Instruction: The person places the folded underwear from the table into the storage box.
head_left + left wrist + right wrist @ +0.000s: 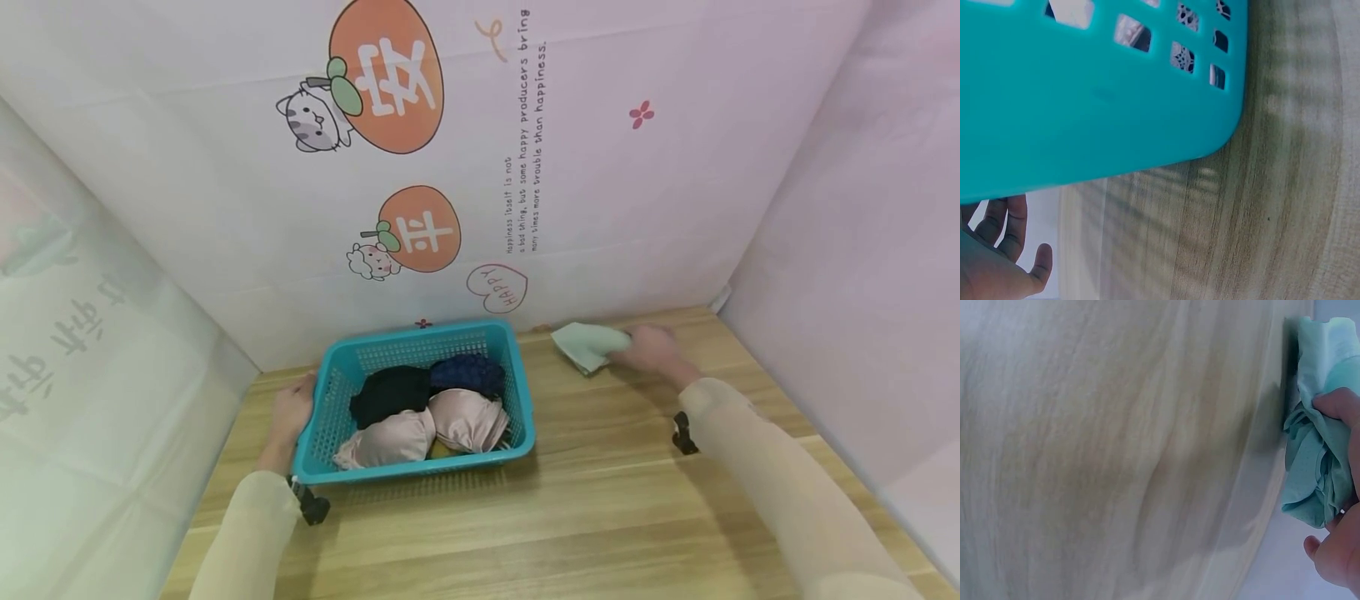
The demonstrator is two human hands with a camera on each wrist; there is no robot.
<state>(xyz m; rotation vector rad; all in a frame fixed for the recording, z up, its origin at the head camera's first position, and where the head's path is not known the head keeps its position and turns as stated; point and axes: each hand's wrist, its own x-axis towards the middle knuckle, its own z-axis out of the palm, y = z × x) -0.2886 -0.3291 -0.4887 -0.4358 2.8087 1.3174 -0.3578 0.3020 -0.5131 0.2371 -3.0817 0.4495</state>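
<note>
A turquoise plastic basket [416, 474] with pierced walls stands on the wooden table. Inside lie two pale pink satin bras [396, 439], a black garment [392, 395] and a navy lacy garment [468, 374]. My left hand [292, 408] rests along the basket's left side; the left wrist view shows its loosely bent fingers [1015, 228] by the turquoise edge. To the right of the basket, my right hand [654, 350] pinches a light green, folded cloth [588, 344] close to the table. Seen from the right wrist, the cloth [1310, 469] is bunched under the thumb; what kind of item it is stays unclear.
A printed white sheet [585, 192] rises behind the table, with more sheeting at both sides. The wooden tabletop [585, 500] extends in front of the basket and to its right. Black wrist cameras [684, 433] sit below my sleeves.
</note>
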